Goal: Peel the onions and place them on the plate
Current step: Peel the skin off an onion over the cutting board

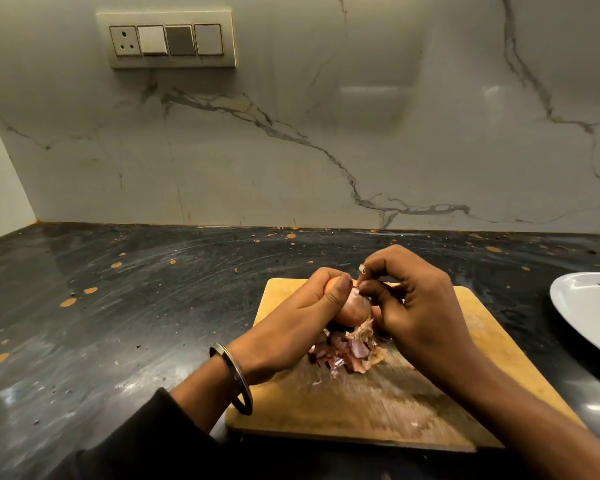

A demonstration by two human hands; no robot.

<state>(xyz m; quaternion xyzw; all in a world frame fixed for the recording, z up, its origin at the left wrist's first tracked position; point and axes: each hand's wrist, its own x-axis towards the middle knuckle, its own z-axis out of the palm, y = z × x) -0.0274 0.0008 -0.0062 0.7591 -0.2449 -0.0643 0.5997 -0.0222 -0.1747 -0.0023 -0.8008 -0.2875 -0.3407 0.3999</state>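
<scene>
The left hand (302, 323) grips an onion (352, 308) with curled fingers and holds it above the wooden cutting board (430, 393). The right hand (413, 303) is just beside it on the right; its thumb and first finger pinch a thin piece of skin at the top of the onion. Under the onion, a small heap of purple and brown peels (347, 351) lies on the board. The board lies on the dark counter (118, 306), near the middle. A white plate (589, 317) stands on the counter at the right edge, apart from the board, with something small and red on it. A metal bangle (236, 375) is around the left wrist.
</scene>
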